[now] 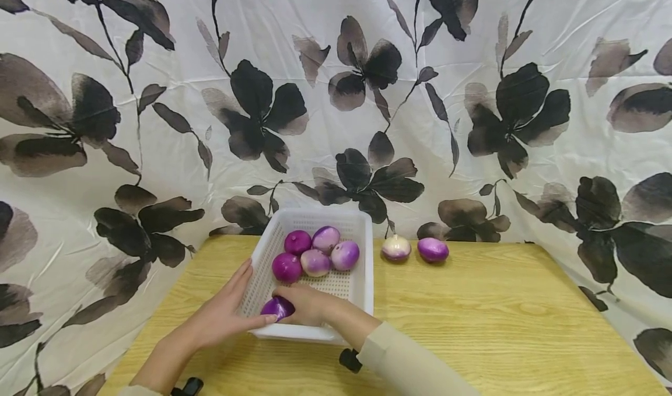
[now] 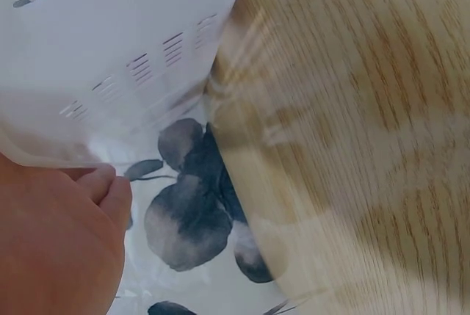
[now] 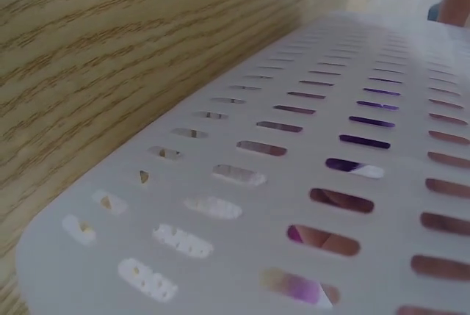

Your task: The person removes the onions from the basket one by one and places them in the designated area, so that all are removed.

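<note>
wooden tabletop (image 1: 514, 308): right grip (image 1: 305, 304) curls round purple onion (image 1: 277, 307).

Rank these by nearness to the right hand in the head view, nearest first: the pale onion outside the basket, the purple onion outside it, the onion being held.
From the right hand:
1. Held onion: inside the basket, front left.
2. Pale onion: on the table, right of the basket.
3. Purple onion: farther right.

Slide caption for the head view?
Right hand grips a purple onion inside the white basket; left hand touches its rim.
</note>
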Demonstrator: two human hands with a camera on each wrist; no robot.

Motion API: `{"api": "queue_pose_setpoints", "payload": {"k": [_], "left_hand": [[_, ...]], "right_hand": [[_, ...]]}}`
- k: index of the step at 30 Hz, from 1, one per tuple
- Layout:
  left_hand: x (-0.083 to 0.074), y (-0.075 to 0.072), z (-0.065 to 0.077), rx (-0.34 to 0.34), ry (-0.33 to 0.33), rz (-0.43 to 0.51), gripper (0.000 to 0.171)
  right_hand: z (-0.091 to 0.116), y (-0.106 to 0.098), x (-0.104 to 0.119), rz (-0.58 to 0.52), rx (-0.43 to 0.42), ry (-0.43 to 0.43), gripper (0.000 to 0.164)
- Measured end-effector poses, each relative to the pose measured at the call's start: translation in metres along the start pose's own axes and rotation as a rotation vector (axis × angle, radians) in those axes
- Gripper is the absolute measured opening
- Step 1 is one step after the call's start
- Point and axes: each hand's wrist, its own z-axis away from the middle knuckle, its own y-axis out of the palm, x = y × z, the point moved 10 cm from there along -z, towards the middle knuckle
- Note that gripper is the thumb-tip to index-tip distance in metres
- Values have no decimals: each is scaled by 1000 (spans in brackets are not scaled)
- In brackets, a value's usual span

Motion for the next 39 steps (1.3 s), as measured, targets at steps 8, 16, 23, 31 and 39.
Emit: {"api": "queue_pose_setpoints", "payload": {"k": [8,16,23,31,39], "left_hand": [[-1,1,1,-5,-2,7,125],[2,1,3,-3,-23,-14,126],[3,-1,3,-18,-6,-20,125],[5,-1,5,-16,-12,-7,126],[1,0,2,-4,-1,-18,125]], "right_hand": [[10,-13,-4,-23,-64,39,58],[35,-39,-17,-155,-224,108,73],[60,-63,-24,-180,-347,85,73],[91,-88,-38,-275,-412,102,74],[126,-110,-66,-301,-484,129,71]]}}
